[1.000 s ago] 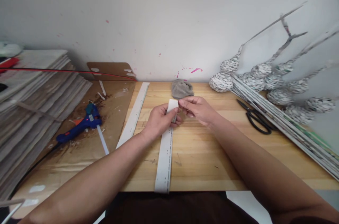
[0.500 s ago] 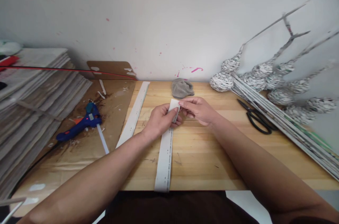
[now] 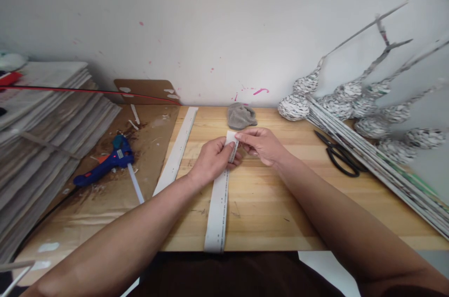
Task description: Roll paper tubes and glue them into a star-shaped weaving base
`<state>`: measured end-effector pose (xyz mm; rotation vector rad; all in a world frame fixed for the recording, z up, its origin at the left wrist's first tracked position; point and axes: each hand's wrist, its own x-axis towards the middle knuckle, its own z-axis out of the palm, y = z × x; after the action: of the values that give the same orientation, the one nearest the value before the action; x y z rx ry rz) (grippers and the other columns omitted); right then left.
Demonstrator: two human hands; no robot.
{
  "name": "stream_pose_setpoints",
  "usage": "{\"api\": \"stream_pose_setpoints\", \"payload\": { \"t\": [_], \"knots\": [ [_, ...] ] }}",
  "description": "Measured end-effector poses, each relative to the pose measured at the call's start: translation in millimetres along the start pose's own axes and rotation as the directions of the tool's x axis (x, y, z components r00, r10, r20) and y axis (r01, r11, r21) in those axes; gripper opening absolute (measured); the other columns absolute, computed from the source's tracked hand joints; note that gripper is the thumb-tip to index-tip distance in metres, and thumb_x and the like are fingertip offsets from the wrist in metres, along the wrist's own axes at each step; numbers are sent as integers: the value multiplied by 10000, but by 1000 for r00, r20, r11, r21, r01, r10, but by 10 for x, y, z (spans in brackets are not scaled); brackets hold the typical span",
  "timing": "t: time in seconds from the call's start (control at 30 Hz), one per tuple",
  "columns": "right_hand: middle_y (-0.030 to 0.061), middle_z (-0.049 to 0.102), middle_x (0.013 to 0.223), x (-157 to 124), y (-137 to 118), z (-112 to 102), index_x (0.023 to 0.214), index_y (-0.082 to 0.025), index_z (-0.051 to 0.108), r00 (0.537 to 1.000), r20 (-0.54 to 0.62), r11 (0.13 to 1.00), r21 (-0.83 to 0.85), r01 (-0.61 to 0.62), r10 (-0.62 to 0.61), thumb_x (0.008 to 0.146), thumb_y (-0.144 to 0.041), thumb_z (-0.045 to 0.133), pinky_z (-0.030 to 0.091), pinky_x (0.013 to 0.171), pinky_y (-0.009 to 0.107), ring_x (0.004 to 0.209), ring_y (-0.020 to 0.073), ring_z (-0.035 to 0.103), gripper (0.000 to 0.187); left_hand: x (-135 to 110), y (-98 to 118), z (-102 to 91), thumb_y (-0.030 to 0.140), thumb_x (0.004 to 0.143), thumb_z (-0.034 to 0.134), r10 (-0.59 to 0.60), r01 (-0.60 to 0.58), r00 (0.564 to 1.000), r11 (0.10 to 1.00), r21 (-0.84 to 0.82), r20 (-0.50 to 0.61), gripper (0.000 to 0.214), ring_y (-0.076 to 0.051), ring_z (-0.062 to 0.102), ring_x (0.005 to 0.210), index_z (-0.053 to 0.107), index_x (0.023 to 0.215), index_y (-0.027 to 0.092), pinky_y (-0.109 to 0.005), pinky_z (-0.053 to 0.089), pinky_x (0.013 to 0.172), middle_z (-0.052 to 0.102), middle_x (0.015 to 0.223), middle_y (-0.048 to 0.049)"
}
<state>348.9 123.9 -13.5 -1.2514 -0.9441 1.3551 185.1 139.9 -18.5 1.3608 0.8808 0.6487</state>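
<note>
A white paper strip point(image 3: 218, 210) with a dark printed line along its right side runs from the table's front edge up to my hands. My left hand point(image 3: 214, 158) is closed on it near the far end, thumb on top and fingers beneath. At the strip's far end, my right hand point(image 3: 258, 145) pinches the right edge between thumb and forefinger. Left of my hands, a second white strip point(image 3: 178, 147) lies flat, partly covered by my left forearm. A crumpled grey cloth point(image 3: 241, 116) sits just beyond my hands.
On brown cardboard point(image 3: 105, 210) at left lies a blue glue gun point(image 3: 105, 163) with a white stick, beside a tied newspaper stack point(image 3: 52, 147). At right are black scissors point(image 3: 338, 154), a bundle of paper rods point(image 3: 372, 166) and several woven gourd-like paper shapes point(image 3: 294, 106).
My right thumb has shifted slightly left along the strip's far end. Both hands keep their hold, and the view has tilted very slightly.
</note>
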Motion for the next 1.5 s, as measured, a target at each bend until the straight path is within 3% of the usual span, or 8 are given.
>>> {"api": "stream_pose_setpoints", "payload": {
  "t": [0.27, 0.6, 0.87, 1.03, 1.23, 1.5],
  "knots": [
    [-38, 539, 526, -5, 9, 23, 650, -142, 647, 1000, -23, 1000, -17, 12, -12, 582, -418, 829, 153, 392, 221, 413, 38, 322, 337, 1, -24, 12, 424, 858, 545, 14, -14, 1000, 1000, 7, 24, 293, -179, 680, 691, 617, 923, 148, -312, 568, 626, 701, 820, -97],
    [-38, 551, 526, -32, -8, 50, 568, -171, 553, 999, -24, 999, -12, 34, -34, 570, -444, 835, 234, 414, 225, 428, 49, 365, 392, -38, -11, 1, 277, 753, 629, 82, -82, 997, 991, 110, 6, 190, -188, 677, 725, 667, 905, 170, -287, 548, 658, 725, 800, -70],
    [-39, 540, 520, -55, 23, 72, 587, -184, 510, 997, 0, 997, -30, 71, -71, 628, -457, 806, 325, 445, 229, 458, 82, 451, 405, -21, -17, 22, 422, 823, 607, 62, -64, 996, 997, 44, 57, 271, -169, 667, 722, 643, 833, 153, -298, 543, 682, 709, 812, -77],
    [-35, 532, 563, -41, -33, -2, 710, -159, 669, 995, 62, 990, -108, 90, -83, 686, -479, 754, 247, 430, 218, 491, 66, 407, 332, 15, 10, 4, 419, 799, 651, -14, 16, 1000, 994, -112, 25, 282, -148, 655, 692, 645, 847, 142, -279, 541, 654, 694, 757, -61],
    [6, 634, 664, -38, -10, -12, 818, -148, 728, 989, 139, 992, -102, 70, -56, 694, -426, 752, 332, 476, 226, 541, 86, 498, 305, 37, -15, -6, 419, 811, 635, 16, -13, 999, 996, -89, 36, 295, -135, 640, 675, 659, 846, 127, -271, 537, 646, 678, 732, -56],
    [-25, 579, 542, -46, -22, 57, 702, -138, 699, 999, -15, 999, -14, 46, -46, 627, -390, 799, 289, 423, 204, 466, 61, 448, 281, 35, -9, -9, 305, 788, 640, 42, -45, 998, 997, 59, 49, 190, -142, 637, 676, 645, 865, 131, -280, 526, 651, 684, 757, -50]
  ]
}}
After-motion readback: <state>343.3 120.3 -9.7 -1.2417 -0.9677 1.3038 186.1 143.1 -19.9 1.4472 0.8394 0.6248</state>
